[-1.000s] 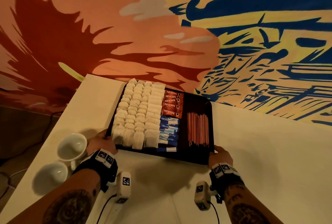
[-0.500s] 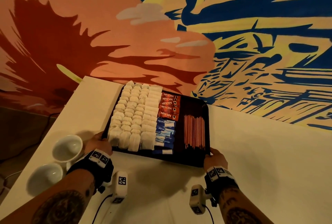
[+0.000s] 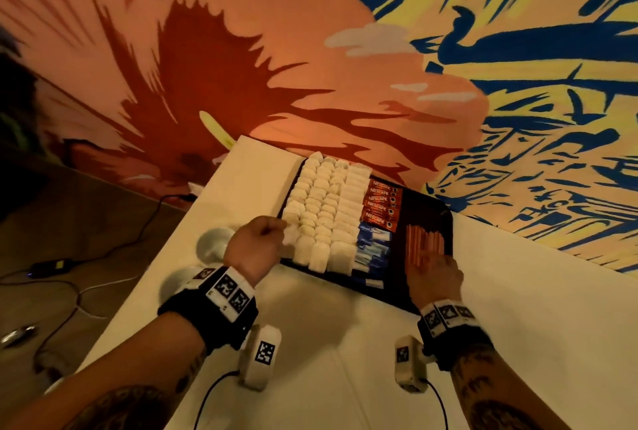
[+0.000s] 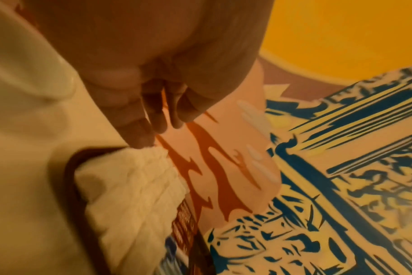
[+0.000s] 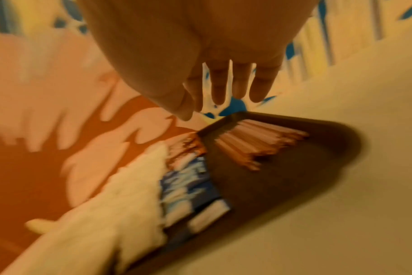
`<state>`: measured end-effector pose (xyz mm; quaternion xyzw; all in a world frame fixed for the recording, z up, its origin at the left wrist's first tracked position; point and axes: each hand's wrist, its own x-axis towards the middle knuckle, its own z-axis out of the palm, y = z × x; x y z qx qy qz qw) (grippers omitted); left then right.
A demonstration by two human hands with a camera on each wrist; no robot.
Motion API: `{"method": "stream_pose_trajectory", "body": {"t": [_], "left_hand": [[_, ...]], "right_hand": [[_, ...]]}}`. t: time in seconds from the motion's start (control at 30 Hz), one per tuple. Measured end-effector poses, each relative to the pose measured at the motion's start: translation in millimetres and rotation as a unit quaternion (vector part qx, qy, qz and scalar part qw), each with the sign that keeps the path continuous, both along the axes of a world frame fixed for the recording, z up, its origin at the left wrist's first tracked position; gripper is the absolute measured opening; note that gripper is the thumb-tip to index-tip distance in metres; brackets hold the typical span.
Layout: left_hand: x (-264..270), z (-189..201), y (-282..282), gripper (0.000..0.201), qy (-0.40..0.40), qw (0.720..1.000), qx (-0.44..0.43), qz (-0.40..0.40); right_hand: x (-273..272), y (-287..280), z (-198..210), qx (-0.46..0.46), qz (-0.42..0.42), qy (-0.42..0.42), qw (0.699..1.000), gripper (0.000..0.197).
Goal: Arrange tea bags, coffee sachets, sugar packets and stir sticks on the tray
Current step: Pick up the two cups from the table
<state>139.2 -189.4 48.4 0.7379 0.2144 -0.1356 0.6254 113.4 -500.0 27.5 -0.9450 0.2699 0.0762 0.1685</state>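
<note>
A black tray (image 3: 428,215) lies on the white table. From left to right it holds rows of white tea bags (image 3: 321,212), red coffee sachets (image 3: 381,203) above blue sugar packets (image 3: 373,246), and a bundle of stir sticks (image 3: 424,240). My left hand (image 3: 272,227) hovers at the tray's left edge beside the near tea bags (image 4: 134,195), fingers loosely bent, holding nothing. My right hand (image 3: 431,262) is over the near ends of the stir sticks (image 5: 259,145), fingers straight and spread. Whether it touches them I cannot tell.
Two white cups (image 3: 214,243) stand left of the tray, partly hidden behind my left wrist. The table's left edge (image 3: 148,267) drops to a floor with cables. A painted wall rises right behind the tray.
Both hands have let go of the tray's near corners. The left has risen beside the tea bags and the right has moved onto the stir sticks' near ends.
</note>
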Motion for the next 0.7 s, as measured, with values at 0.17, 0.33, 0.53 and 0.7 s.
{"method": "stream_pose_trajectory", "body": {"t": [0.17,0.33,0.53,0.7], "left_hand": [[-16.5,34.2,80.6,0.015,-0.089,0.993,0.064,0.039],[-37.3,20.4,156.4,0.014,-0.007,0.983,0.182,0.019],[-61.8,-16.4,159.0,0.067,0.060,0.956,0.244,-0.150],[-64.2,-35.5,139.9,0.109,0.078,0.920,0.313,-0.224]], "right_hand": [[14.2,111.2,39.8,0.173,0.173,-0.053,0.968,0.027],[19.4,222.5,51.8,0.202,0.357,-0.008,0.912,0.041],[37.4,288.4,17.7,0.106,0.469,0.100,0.871,0.083],[54.4,301.1,-1.3,0.018,0.514,0.196,0.835,0.102]]}}
